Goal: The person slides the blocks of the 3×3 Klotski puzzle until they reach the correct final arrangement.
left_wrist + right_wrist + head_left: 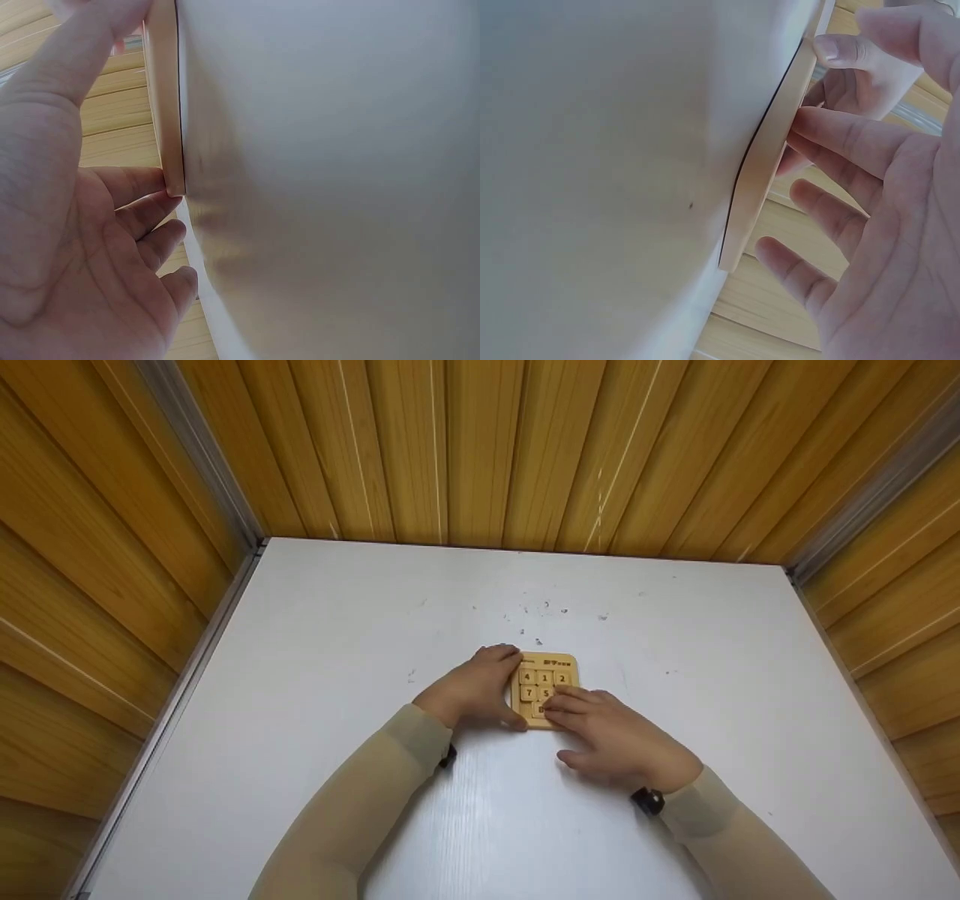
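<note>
A wooden sliding number puzzle [546, 658] lies flat on the white table. Its visible tiles read 4, 1, 2 in the top row and 7, 5 below; a gap shows at the lower left. My left hand [480, 686] grips the frame at its left side, thumb at the near corner and index finger at the far one. The fingertips of my right hand [619, 735] touch the tiles at the right and bottom, covering some of them. In the right wrist view, the right fingers [840, 139] extend over the board, thumb held apart.
The white table [337, 607] has dark scuff marks beyond the puzzle. Wood-look panels [480, 450] wall in the back and both sides, with grey metal posts [202, 450] at the corners. A black band [647, 801] sits at the right wrist.
</note>
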Demonstrator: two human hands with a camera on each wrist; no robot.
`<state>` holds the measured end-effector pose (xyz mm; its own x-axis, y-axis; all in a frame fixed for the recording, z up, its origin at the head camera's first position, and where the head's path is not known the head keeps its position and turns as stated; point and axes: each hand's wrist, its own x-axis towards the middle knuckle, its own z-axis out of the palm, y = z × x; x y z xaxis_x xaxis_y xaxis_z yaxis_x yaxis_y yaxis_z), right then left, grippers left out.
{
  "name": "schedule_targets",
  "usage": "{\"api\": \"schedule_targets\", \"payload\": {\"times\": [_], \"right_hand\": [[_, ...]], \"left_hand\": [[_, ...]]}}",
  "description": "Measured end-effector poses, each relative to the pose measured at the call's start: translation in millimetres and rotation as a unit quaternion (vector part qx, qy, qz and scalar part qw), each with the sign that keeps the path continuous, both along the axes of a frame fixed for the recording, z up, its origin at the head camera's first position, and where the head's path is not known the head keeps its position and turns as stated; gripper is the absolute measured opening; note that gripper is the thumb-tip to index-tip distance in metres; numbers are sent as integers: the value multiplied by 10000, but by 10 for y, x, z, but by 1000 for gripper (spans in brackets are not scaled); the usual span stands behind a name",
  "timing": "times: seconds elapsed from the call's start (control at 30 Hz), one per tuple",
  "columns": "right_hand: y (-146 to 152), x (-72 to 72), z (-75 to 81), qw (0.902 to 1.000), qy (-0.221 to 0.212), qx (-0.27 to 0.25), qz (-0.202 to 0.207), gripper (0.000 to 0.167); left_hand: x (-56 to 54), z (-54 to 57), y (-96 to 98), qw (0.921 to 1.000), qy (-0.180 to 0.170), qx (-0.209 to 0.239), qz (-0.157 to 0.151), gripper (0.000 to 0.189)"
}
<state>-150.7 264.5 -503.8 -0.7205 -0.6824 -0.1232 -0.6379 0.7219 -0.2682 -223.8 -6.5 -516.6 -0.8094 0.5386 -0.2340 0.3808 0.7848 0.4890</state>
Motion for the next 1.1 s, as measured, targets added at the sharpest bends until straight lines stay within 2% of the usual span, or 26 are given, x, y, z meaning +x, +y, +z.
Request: {"api": "schedule_targets", "payload": {"times": [0.13, 0.37, 0.67, 1.1], "right_hand": [[21, 9, 5, 10000, 31, 36, -7, 67], [53, 10, -21, 9994, 324, 20, 97, 63], [65, -3, -25, 9997, 238, 37, 45, 63], [31, -89, 43, 9997, -78, -241, -47, 64]], "left_hand": [[-6, 5, 0, 10000, 10, -15, -22, 124], [0, 29, -8, 10000, -30, 27, -68, 124], [-4, 19, -17, 10000, 21, 23, -75, 125], [-5, 13, 8, 10000, 8, -9, -5, 124]]}}
